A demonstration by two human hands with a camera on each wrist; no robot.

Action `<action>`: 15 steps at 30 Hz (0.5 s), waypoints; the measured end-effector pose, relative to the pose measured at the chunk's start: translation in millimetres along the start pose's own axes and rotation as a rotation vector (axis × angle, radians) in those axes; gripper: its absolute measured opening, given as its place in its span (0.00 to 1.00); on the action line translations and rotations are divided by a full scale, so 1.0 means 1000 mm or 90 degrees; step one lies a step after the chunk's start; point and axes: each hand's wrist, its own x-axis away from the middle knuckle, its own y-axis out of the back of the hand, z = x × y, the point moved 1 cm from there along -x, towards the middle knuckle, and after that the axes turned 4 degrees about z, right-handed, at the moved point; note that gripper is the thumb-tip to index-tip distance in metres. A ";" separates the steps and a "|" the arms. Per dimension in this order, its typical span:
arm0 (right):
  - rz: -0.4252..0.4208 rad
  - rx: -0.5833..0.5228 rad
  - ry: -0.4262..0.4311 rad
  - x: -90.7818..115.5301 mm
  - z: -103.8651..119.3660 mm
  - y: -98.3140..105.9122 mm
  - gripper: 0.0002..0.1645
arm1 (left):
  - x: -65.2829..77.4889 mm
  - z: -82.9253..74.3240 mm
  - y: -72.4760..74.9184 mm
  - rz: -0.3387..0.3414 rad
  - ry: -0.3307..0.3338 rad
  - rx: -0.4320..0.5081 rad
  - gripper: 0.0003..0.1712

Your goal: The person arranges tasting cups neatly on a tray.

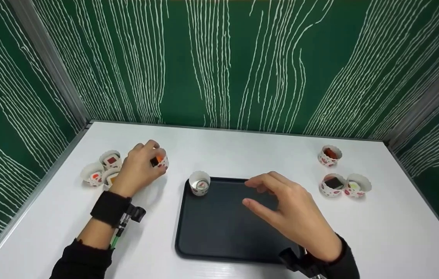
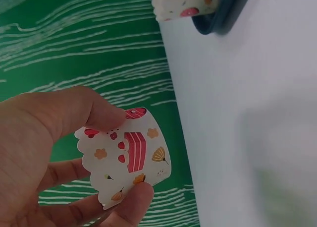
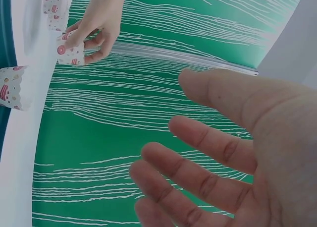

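Note:
My left hand pinches a white paper baking cup by its side, left of the dark tray. Dark and orange pieces show inside it. In the left wrist view this baking cup has a scalloped rim and printed cake slices and flowers, with thumb and fingertips on its wall. Another paper cup with a small round white-and-red piece stands in the tray's far left corner. My right hand hovers over the tray's right part, fingers loosely bent, holding nothing; the right wrist view shows its fingers spread apart.
Close by the left forearm, several filled paper cups cluster, including one with a red square. On the right side stand a cup with reddish contents, one with a dark block and one with a yellowish piece. A green wall closes the table's back.

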 end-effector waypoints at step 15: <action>0.021 -0.048 -0.006 -0.003 -0.003 -0.002 0.19 | 0.030 -0.051 0.009 -0.056 -0.059 0.054 0.29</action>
